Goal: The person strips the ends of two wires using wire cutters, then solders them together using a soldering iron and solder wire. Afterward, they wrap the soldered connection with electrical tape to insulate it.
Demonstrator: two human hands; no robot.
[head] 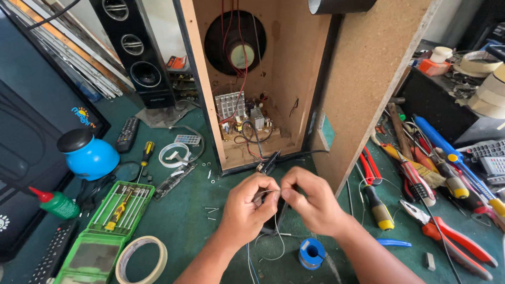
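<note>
Both hands pinch one thin wire (272, 192) just in front of the open speaker box (252, 94), left hand (246, 208) and right hand (310, 202) fingertip to fingertip, wire running left-right between them, solder spool (311, 253) nearer the right.

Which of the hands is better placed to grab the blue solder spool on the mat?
Probably the right hand. The blue solder spool lies just below its wrist, while the left hand sits further over. Both hands are pinching a thin wire, so one must let go first.
</note>
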